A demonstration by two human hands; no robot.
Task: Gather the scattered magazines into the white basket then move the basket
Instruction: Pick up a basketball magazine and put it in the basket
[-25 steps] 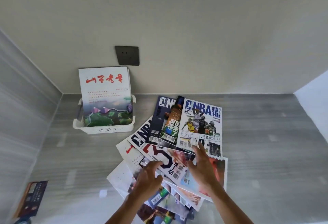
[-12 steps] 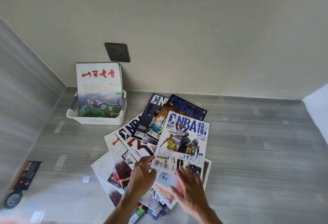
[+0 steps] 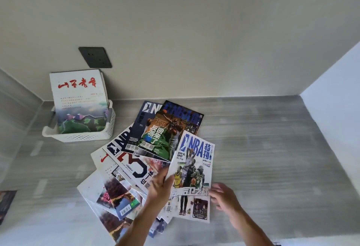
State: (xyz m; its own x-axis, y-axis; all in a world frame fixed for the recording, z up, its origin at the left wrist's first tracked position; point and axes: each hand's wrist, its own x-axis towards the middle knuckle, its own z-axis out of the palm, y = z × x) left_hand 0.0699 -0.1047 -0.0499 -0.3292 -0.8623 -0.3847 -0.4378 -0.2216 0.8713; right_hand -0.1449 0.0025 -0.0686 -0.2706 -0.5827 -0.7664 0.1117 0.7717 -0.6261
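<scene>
Left hand [image 3: 160, 184] pinched the left edge of the top magazine [image 3: 194, 175]; right hand [image 3: 224, 197], fingers spread, lay just beside its right edge. Basket [image 3: 81, 135] stood up-left.

Basket [image 3: 81, 135] at rear left of the counter [image 3: 263, 148], close to the back wall [image 3: 194, 31], below and left of the wall socket [image 3: 95, 57]. One magazine [image 3: 78, 97] standing upright inside the basket, leaning back toward the wall. Fanned pile of magazines [image 3: 136, 167] right of and in front of the basket, overlapping one another, flat on the counter. Topmost magazine [image 3: 192, 175] at the right side of the pile, its left edge raised. Left hand [image 3: 160, 186] at that raised left edge; right hand [image 3: 224, 197] just right of the same magazine, at its lower right edge. Separate item [image 3: 5, 204] at far left edge, well apart from the pile.
</scene>
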